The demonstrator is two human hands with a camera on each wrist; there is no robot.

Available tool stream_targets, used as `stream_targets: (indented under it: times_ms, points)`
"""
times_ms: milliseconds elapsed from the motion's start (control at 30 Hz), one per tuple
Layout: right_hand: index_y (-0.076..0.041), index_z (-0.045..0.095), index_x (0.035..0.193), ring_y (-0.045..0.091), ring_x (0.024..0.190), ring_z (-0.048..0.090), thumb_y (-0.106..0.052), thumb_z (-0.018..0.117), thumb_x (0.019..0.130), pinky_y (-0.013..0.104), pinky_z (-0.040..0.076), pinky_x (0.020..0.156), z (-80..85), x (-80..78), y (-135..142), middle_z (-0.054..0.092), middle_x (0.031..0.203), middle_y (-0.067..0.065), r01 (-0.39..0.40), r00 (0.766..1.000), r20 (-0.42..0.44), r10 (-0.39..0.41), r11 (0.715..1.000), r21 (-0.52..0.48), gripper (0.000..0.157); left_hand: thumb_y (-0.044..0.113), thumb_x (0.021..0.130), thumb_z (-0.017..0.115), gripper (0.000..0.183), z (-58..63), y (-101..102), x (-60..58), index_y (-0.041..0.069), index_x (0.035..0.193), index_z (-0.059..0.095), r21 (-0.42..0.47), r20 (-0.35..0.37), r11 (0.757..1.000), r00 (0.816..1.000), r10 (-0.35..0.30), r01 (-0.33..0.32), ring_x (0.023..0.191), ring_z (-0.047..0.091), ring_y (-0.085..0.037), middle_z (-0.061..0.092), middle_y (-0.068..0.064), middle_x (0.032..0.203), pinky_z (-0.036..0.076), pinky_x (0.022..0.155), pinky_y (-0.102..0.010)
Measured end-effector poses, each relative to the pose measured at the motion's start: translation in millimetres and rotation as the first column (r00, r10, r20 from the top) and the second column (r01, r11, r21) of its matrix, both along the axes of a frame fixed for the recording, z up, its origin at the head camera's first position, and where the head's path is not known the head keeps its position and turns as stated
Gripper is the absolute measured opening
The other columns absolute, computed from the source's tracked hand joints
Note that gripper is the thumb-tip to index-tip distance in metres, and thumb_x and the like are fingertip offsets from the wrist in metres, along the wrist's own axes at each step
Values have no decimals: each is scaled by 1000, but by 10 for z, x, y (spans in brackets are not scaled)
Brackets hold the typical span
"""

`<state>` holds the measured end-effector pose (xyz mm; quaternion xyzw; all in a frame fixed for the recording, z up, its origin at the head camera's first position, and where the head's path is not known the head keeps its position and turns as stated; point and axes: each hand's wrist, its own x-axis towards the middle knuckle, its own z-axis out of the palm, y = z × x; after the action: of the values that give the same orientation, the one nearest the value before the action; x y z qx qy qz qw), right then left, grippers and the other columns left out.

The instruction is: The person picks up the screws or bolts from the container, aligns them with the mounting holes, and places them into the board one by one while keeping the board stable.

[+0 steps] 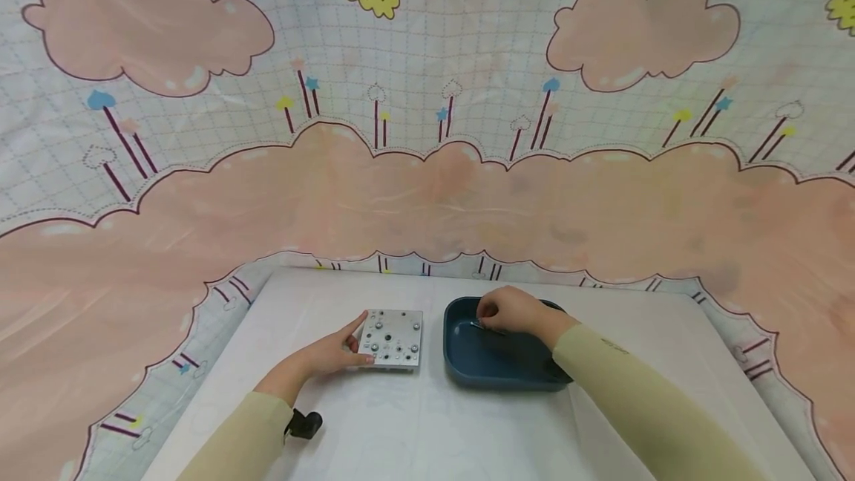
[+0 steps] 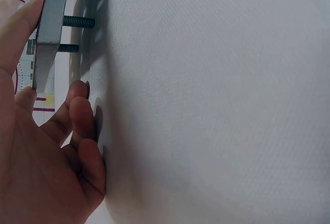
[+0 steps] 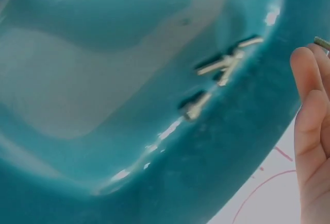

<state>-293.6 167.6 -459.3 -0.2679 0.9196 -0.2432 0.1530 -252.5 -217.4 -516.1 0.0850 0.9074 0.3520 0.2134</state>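
My left hand (image 1: 330, 353) grips the left side of a square metal block (image 1: 399, 332), index finger at its far corner and thumb at its near edge. In the left wrist view, threaded screw shanks (image 2: 78, 21) stick out from the block's underside, and the other fingers curl beside it. Over the blue tray (image 1: 450, 351), my right hand (image 1: 517, 312) pinches a screw (image 3: 322, 43); only its threaded end shows past the fingertips in the right wrist view. Several loose screws (image 3: 227, 67) lie inside the tray along one wall, blurred.
A white-covered table (image 1: 374, 436) carries the block and, to its right, the tray. Behind the table hangs a patterned cloth (image 1: 427, 199) with clouds, which also borders both sides. A black wrist camera (image 1: 304, 424) juts from the left sleeve.
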Motion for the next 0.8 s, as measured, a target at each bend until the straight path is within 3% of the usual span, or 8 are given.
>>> stream_targets:
  times_ms: [233, 433, 600, 800]
  points:
    - [-10, 74, 108, 13, 76, 63, -18, 68, 95, 30, 53, 72, 103, -45, -143, 70, 95, -1, 64, 997, 46, -59, 991, -117, 16, 45, 81, 80, 106, -7, -20, -20, 23, 161, 15, -1, -8, 1000, 1000, 0, 0, 87, 47, -20, 51, -4, 98, 35, 79, -38]
    - [-20, 77, 108, 7, 81, 61, -25, 69, 95, 30, 52, 77, 142, -74, -342, 70, 104, -8, 83, 996, -5, -85, 989, -119, 16, 46, 81, 80, 106, -22, -36, -18, 24, 161, 14, 8, -3, 1000, 1000, 9, -9, 86, 46, -20, 49, -4, 99, 35, 77, -37]
    - [-22, 77, 108, 13, 81, 64, -25, 69, 95, 31, 52, 76, 162, -95, -529, 70, 101, -7, 99, 995, 18, -98, 985, -142, 16, 45, 81, 80, 105, -19, -23, -1, 25, 161, 15, 16, -3, 1000, 1000, 17, -17, 85, 46, -20, 49, -4, 98, 35, 76, -36]
    - [-22, 77, 110, 10, 80, 63, -28, 68, 95, 29, 51, 73, 156, -131, -774, 70, 98, -9, 114, 993, 14, -113, 985, -131, 19, 43, 80, 82, 105, 13, 24, 5, 25, 160, 17, 22, -2, 999, 1000, 26, -26, 84, 47, -19, 49, -4, 98, 36, 74, -35]
